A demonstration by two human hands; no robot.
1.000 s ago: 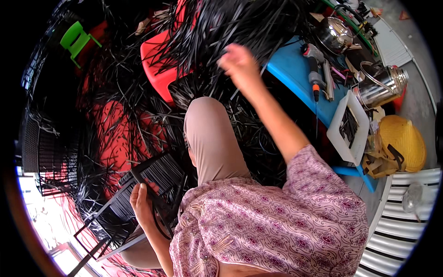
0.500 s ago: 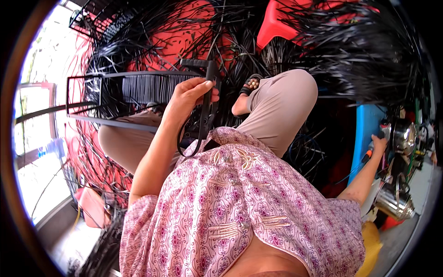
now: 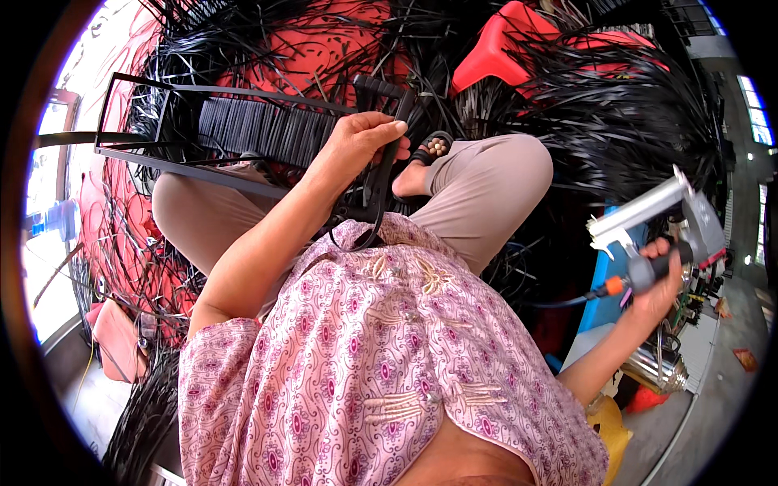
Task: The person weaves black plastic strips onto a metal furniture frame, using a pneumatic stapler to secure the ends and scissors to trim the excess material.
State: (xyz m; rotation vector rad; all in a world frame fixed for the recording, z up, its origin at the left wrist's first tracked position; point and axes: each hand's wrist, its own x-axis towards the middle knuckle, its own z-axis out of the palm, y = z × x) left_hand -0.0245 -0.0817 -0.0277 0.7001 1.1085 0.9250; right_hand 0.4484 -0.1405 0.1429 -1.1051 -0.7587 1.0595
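Note:
My left hand [image 3: 365,144] is closed round a flat black strip [image 3: 378,186] at the right end of a dark frame; the strip's loose end curls down towards my shirt. This long frame [image 3: 186,171] lies across my lap, tilted, with rows of black strip wound closely [image 3: 259,125] over its middle. Out at the right, my right hand [image 3: 655,300] grips a grey and silver staple gun [image 3: 703,223] by its dark handle, held up and apart from the frame. An orange coupling [image 3: 613,285] joins a thin air hose [image 3: 559,304] to it.
Loose black strips [image 3: 632,105] are heaped at the far right around a red plastic stool [image 3: 506,49]. More strips litter the red floor covering [image 3: 316,49]. A blue panel [image 3: 596,304], a shiny metal flask [image 3: 655,366] and a yellow bag [image 3: 609,429] stand right; a pink bag [image 3: 119,344] lies left.
My right hand has lifted the staple gun up from beside the blue panel into full view. My left hand, still on the strip, has shifted slightly right and up with the frame's end.

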